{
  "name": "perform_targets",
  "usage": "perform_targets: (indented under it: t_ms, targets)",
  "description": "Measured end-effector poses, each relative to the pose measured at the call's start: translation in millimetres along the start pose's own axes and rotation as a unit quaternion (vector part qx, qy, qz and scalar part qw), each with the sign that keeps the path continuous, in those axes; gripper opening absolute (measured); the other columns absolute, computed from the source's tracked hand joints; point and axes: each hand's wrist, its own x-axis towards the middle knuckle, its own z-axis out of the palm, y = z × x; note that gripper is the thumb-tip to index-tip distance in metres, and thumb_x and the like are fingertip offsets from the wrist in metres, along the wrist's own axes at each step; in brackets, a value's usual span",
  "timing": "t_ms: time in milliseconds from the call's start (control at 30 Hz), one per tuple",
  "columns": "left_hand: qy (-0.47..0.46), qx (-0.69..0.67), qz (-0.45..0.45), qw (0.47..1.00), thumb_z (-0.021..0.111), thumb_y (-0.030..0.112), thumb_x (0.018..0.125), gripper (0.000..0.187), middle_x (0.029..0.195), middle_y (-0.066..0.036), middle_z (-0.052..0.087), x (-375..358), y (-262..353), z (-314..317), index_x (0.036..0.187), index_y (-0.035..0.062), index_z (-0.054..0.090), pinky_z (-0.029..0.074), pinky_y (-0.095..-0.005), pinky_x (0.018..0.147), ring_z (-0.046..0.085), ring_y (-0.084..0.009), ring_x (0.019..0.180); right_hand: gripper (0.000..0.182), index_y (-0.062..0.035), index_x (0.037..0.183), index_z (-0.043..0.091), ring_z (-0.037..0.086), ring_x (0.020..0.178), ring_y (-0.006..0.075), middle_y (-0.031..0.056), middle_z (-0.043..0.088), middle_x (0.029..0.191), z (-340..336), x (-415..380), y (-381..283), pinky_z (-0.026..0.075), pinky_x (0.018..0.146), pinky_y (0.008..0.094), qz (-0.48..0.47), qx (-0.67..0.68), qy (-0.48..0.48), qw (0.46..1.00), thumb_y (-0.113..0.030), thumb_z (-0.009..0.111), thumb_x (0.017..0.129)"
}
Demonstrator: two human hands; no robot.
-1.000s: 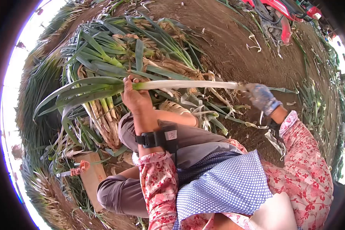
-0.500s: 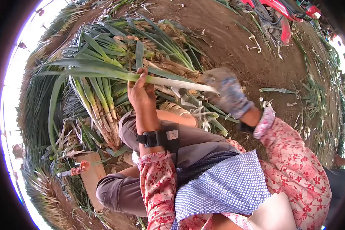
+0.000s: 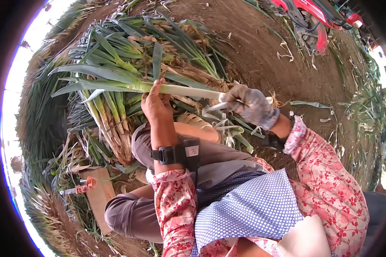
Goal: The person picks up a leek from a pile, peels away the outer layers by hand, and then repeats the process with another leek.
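Above the piled leeks, over brown soil: one leek is held crosswise, its flat green leaves fanned toward the soil's left edge, its stringy roots toward the right.
Leek stem: smooth, straight, white, shaded to pale green near the leaves.
Pile: glossy green blades are mixed with papery brown skins.
Left hand: bare; the stem is pinched between thumb and curled fingers, just below the leaves.
Right hand: covered by a stained grey-blue glove; its bent fingers are pressed together by the root end, a pale strip showing beside them; what exactly is gripped cannot be told.
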Motion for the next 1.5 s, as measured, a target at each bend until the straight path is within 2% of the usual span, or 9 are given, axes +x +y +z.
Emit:
perform_targets:
  t_ms: [167,367,500,567,767,1000,1067,1200,1500]
  targets:
    - [0.014,0.009,0.008,1.000,0.059,-0.002,0.079,0.026,0.092,-0.014,0.060,2,0,-1,0.100,0.0007,0.043,0.053,-0.0327,0.067,0.062,-0.0212,0.085,0.010,-0.0062,0.077,0.052,0.054,0.066,0.0319,0.0130,0.055,0.071,-76,-58,15,0.043,0.061,0.0403,-0.036,-0.417,-0.082,0.905,-0.005,0.059,0.070]
    - [0.047,-0.019,0.030,0.998,0.059,-0.001,0.079,0.021,0.093,-0.013,0.060,6,3,-2,0.094,-0.0007,0.044,0.052,-0.0332,0.074,0.062,-0.0220,0.088,0.022,-0.0050,0.086,0.057,0.057,0.082,0.0366,0.0154,0.060,0.074,-190,-160,81,0.044,0.073,0.0420,0.411,-0.569,-0.076,0.708,-0.022,0.060,0.074]
    - [0.049,-0.006,0.024,0.998,0.060,-0.001,0.079,0.021,0.093,-0.014,0.061,4,1,0,0.094,-0.0007,0.046,0.052,-0.0335,0.074,0.062,-0.0216,0.088,0.032,-0.0040,0.098,0.057,0.059,0.084,0.0335,0.0209,0.060,0.089,-185,-166,83,0.045,0.077,0.0438,0.291,-0.596,-0.056,0.746,-0.030,0.049,0.082]
    - [0.057,0.005,0.025,0.998,0.060,0.000,0.078,0.021,0.093,-0.015,0.061,2,3,3,0.094,-0.0006,0.046,0.051,-0.0333,0.074,0.062,-0.0212,0.088,0.031,-0.0065,0.104,0.056,0.059,0.087,0.0324,0.0181,0.059,0.098,-148,-100,34,0.046,0.079,0.0425,0.420,-0.468,-0.025,0.777,-0.027,0.049,0.082]
    - [0.029,0.009,0.043,0.999,0.061,0.000,0.078,0.022,0.094,-0.015,0.061,0,2,-2,0.095,-0.0023,0.049,0.054,-0.0323,0.070,0.062,-0.0208,0.086,0.036,-0.0069,0.110,0.054,0.056,0.097,0.0323,0.0155,0.058,0.106,-52,-16,6,0.046,0.082,0.0388,0.029,-0.417,-0.034,0.908,-0.022,0.054,0.077]
    - [0.044,-0.024,0.049,0.998,0.061,0.002,0.078,0.019,0.090,-0.015,0.062,0,6,-5,0.094,-0.0044,0.053,0.055,-0.0299,0.064,0.063,-0.0208,0.082,0.045,-0.0058,0.112,0.052,0.056,0.096,0.0315,0.0156,0.059,0.103,-37,12,8,0.043,0.084,0.0394,0.174,-0.458,-0.144,0.860,-0.027,0.058,0.072]
    - [0.053,-0.033,0.060,0.996,0.061,0.003,0.077,0.020,0.089,-0.014,0.062,-1,7,-4,0.094,-0.0047,0.054,0.054,-0.0280,0.061,0.063,-0.0206,0.081,0.044,-0.0081,0.110,0.053,0.057,0.090,0.0319,0.0150,0.060,0.095,-59,-9,31,0.044,0.078,0.0414,0.098,-0.494,-0.152,0.850,-0.023,0.062,0.070]
    - [0.086,0.046,0.045,0.994,0.069,0.005,0.068,0.010,0.068,-0.003,0.055,-20,11,9,0.076,0.0027,0.064,0.033,-0.0229,0.041,0.047,-0.0102,0.052,0.039,-0.0071,0.105,0.056,0.056,0.086,0.0330,0.0150,0.059,0.092,-70,-36,45,0.044,0.075,0.0411,0.101,-0.414,-0.150,0.892,-0.016,0.064,0.067]
    - [-0.009,-0.087,0.227,0.970,0.064,0.001,0.074,0.040,0.093,-0.011,0.053,-38,110,-20,0.106,-0.0027,0.041,0.048,-0.0300,0.072,0.055,-0.0178,0.084,0.027,-0.0066,0.101,0.058,0.057,0.082,0.0362,0.0173,0.059,0.091,19,5,8,0.047,0.072,0.0398,0.022,-0.291,-0.162,0.943,-0.017,0.062,0.077]
